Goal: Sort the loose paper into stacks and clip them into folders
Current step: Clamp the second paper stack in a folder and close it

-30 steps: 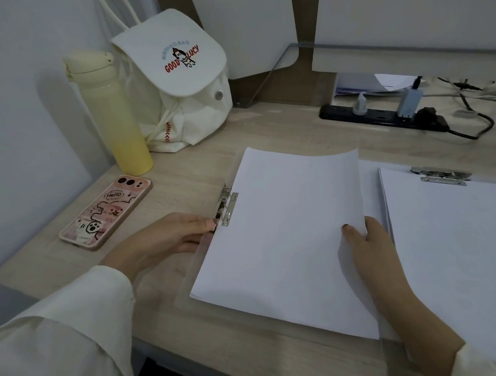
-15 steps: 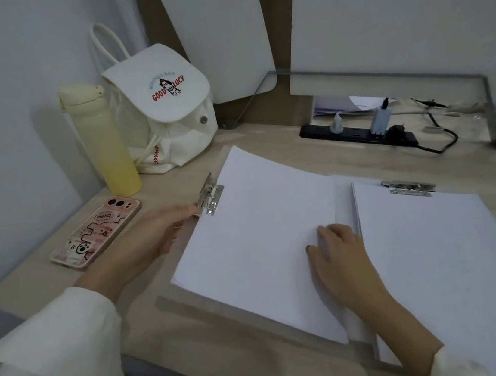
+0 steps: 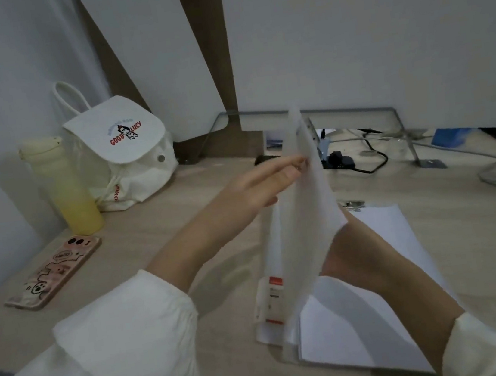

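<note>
Nearest the tabletop's (image 3: 181,221) front edge, the clipped stack (image 3: 383,312) lies flat toward the right corner. Above it the paper-loaded clipboard (image 3: 300,237) stands almost on edge. The right hand (image 3: 353,256) supports it from behind; whether its grip is closed, I cannot tell. The left hand (image 3: 259,186) pinches the upper edge near the clip. Keep both edges steady so the sheets stay square.

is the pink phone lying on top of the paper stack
No, the pink phone lies on the bare desk beside the yellow bottle, well apart from the paper stack.
</note>
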Motion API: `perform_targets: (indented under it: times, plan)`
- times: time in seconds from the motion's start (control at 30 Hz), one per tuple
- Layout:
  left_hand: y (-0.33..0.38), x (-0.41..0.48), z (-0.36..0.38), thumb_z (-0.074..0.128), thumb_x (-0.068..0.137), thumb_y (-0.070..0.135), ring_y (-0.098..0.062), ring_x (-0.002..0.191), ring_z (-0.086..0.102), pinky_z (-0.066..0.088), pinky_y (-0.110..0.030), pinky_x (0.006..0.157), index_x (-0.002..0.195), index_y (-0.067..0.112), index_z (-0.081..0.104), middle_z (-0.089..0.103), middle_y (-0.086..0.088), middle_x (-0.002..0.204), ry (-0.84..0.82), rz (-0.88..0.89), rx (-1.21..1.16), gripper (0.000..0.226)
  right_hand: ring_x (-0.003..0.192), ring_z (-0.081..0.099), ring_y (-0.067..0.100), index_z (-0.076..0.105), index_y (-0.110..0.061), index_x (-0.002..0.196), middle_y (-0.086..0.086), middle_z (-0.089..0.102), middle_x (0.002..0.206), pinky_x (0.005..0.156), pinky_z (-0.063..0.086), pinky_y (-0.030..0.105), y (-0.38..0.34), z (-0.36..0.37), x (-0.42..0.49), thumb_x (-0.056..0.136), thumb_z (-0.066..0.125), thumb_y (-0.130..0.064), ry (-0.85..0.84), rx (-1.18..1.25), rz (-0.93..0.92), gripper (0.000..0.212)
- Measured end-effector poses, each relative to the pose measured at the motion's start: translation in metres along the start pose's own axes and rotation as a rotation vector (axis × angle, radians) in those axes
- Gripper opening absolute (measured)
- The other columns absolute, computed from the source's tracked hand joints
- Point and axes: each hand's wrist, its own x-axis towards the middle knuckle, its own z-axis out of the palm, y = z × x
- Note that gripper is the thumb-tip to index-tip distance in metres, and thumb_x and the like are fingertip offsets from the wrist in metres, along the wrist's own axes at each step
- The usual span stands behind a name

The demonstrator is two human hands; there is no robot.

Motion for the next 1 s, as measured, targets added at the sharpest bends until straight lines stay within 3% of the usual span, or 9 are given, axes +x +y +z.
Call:
perform_targets:
  times: [0.07,0.17,0.23,0.33,0.43,0.6,0.77,0.87,1.0]
  plan:
    - [0.001,0.007,0.023,0.043,0.093,0.037,0.009,0.114,0.048,0.04,-0.009,0.093,0.13,0.033,0.049,0.051,0.02,0.128,-0.053,0.013,-0.006,0.038,0.113,0.061,0.025,0.06,-0.017,0.125,0.011,0.065,0.122,0.089,0.051,0.044,-0.01,-0.016,-0.018,0.096,0.018,-0.055,-0.083,0.143,-0.083,0.063]
    - [-0.007,0.023,0.054,0.046,0.094,0.034,0.023,0.096,0.048,0.039,0.001,0.084,0.127,0.03,0.054,0.055,0.029,0.11,-0.09,-0.017,0.023,0.034,0.137,0.033,0.034,0.029,-0.004,0.143,0.022,0.037,0.146,0.113,0.022,0.046,-0.02,-0.047,-0.049,0.084,0.019,-0.072,-0.14,0.21,-0.198,0.091]
    - [-0.014,0.029,0.072,0.046,0.095,0.029,0.015,0.101,0.051,0.039,-0.008,0.091,0.124,0.025,0.058,0.057,0.023,0.111,-0.106,-0.018,0.059,0.031,0.124,0.051,0.035,0.048,-0.004,0.133,0.024,0.052,0.134,0.103,0.039,0.046,-0.023,-0.059,-0.061,0.078,0.03,-0.074,-0.184,0.275,-0.105,0.091]
    - [-0.03,0.034,0.094,0.044,0.096,0.023,0.001,0.111,0.052,0.038,-0.014,0.097,0.121,0.023,0.059,0.058,0.016,0.117,-0.131,-0.04,0.123,0.029,0.075,0.072,0.026,0.074,-0.009,0.093,0.013,0.074,0.088,0.065,0.059,0.032,-0.024,-0.084,-0.079,0.061,0.069,-0.053,0.102,0.128,-0.155,0.055]
    - [-0.058,0.035,0.108,0.045,0.096,0.027,-0.001,0.123,0.045,0.031,-0.017,0.102,0.122,0.026,0.057,0.054,0.014,0.128,-0.129,-0.098,0.225,0.029,0.061,0.071,0.025,0.065,-0.002,0.096,0.014,0.074,0.075,0.053,0.057,0.027,-0.011,-0.109,-0.087,0.07,0.068,-0.022,0.281,0.005,-0.087,0.033]
    - [-0.095,0.028,0.12,0.046,0.094,0.033,-0.002,0.134,0.029,0.018,-0.015,0.107,0.13,0.024,0.048,0.038,0.011,0.145,-0.071,-0.138,0.399,0.037,0.087,0.067,0.032,0.063,0.0,0.105,0.017,0.07,0.097,0.08,0.053,0.039,0.022,-0.13,-0.086,0.088,0.05,-0.005,0.669,-0.416,-0.113,0.022]
    - [-0.117,0.018,0.109,0.043,0.09,0.051,-0.015,0.145,0.003,0.008,-0.034,0.117,0.145,0.024,0.022,0.008,0.003,0.157,0.104,-0.344,0.643,0.064,0.082,0.055,0.022,0.057,-0.011,0.088,0.015,0.06,0.104,0.064,0.042,0.026,0.046,-0.138,-0.073,0.082,0.055,-0.019,0.825,-0.771,-0.135,0.01]
    - [-0.12,0.014,0.094,0.058,0.082,0.047,-0.024,0.129,0.035,0.033,-0.033,0.103,0.131,0.019,0.037,0.029,-0.006,0.144,0.237,-0.502,0.319,0.06,0.094,0.056,0.021,0.051,-0.011,0.108,0.006,0.053,0.114,0.075,0.044,0.025,0.051,-0.131,-0.072,0.089,0.05,-0.013,0.792,-0.718,-0.136,0.019]
    - [-0.124,0.015,0.081,0.065,0.083,0.025,-0.022,0.094,0.062,0.05,-0.03,0.071,0.135,0.014,0.038,0.05,-0.009,0.129,0.272,-0.591,-0.103,0.059,0.071,0.049,0.002,0.046,-0.014,0.098,0.001,0.053,0.095,0.052,0.039,0.008,0.049,-0.121,-0.065,0.09,0.049,-0.006,0.743,-0.657,-0.172,0.011]
